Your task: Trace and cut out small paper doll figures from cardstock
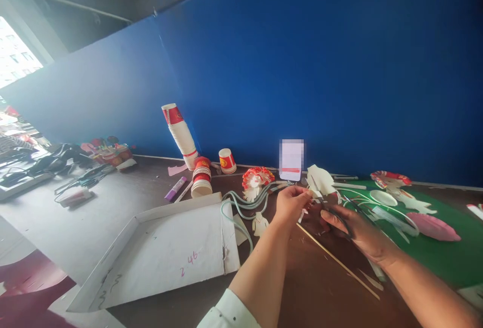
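On my bench [317, 288]: white box lid [166, 257]; purple glue stick [175, 188]; left hand [290, 207], grip pinched on paper piece [315, 194]; scissors [344, 221], in right hand's [364, 235] closed grip; pink scalloped piece [433, 227].

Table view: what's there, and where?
Wall: one, blue, behind
Window: one, bright, upper left
Table: one, brown, foreground
Tray: one, white, left
Cups: many, red-white, by wall
Glue stick: one, purple, beyond tray
Rosettes: two, red-white, by wall
Card: one, pale, by wall
Cords: several, pale, centre
Cutouts: several, cream, around hands
Stick: one, tan, near hands
Mat: one, green, right
Oval: one, pink, on mat
Clutter: uncountable, mixed, far left
Scissors: one, dark, in right hand
Left hand: one, bare, pinching paper
Right hand: one, bare, on scissors
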Demonstrator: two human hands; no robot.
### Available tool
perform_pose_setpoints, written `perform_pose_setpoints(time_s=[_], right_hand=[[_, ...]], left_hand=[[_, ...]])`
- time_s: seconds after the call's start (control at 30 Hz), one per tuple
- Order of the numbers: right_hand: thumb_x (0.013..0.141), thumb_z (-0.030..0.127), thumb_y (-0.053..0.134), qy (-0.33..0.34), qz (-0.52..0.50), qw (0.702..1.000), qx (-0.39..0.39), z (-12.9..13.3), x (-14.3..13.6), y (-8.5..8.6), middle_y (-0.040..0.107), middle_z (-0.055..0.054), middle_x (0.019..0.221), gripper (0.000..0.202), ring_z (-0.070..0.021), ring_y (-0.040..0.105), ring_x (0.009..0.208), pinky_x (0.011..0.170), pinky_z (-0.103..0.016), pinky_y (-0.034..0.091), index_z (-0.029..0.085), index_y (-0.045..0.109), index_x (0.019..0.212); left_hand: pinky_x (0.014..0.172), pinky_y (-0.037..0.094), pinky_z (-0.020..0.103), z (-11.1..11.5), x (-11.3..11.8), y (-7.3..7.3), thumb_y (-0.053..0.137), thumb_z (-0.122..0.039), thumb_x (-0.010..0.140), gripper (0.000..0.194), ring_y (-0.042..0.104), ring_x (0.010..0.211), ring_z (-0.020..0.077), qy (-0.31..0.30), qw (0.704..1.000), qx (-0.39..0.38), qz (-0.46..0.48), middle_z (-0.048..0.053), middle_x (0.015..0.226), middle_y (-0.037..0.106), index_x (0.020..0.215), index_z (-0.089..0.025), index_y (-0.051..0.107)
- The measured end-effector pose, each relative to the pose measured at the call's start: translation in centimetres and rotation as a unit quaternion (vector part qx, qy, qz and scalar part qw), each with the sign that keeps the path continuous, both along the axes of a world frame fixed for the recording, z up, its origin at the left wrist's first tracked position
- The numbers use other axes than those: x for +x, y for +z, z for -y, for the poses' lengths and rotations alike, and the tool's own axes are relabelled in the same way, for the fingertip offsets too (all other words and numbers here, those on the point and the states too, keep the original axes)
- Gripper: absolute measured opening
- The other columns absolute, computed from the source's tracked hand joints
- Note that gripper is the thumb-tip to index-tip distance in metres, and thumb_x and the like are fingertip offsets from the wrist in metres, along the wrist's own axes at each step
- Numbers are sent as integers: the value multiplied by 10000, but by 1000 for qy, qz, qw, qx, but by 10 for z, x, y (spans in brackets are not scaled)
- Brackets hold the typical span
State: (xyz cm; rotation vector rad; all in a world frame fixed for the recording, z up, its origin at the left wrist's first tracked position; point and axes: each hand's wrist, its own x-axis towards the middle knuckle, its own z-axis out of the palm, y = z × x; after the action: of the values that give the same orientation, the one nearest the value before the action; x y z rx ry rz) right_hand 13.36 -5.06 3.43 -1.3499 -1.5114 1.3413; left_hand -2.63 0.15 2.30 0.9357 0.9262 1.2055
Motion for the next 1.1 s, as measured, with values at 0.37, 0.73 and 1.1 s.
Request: perform_pose_setpoints(time_s=[0.37, 0.73, 1.1], right_hand=[[795, 637, 632, 33, 24, 999, 1, -1, 2, -6, 603, -5, 746, 481, -167, 540, 701, 602, -256, 429, 236, 709, 1050], [774, 588, 688, 17, -3, 1000, -8, 0, 4, -5, 581, 9, 736, 439, -147, 528, 691, 578, -237, 407, 239, 704, 1040], [733, 726, 626, 20, 28, 999, -20, 0, 6, 1, 534, 9, 684, 544, -142, 476, 648, 510, -223, 340, 227, 682, 941]], left_hand=[[559, 457, 221, -9, -1, -6, 865, -390, 566, 356, 540, 512, 80, 64, 997, -7, 52, -5, 611, 609, 683, -141, 639], [558, 458, 215, -13, -5, -9, 818, -323, 665, 278, 558, 501, 80, 27, 999, -4, 25, -4, 586, 621, 682, -142, 608], [539, 456, 211, -5, -9, 4, 821, -347, 675, 307, 532, 484, 78, -43, 998, -12, -35, -18, 539, 586, 691, -137, 598]])
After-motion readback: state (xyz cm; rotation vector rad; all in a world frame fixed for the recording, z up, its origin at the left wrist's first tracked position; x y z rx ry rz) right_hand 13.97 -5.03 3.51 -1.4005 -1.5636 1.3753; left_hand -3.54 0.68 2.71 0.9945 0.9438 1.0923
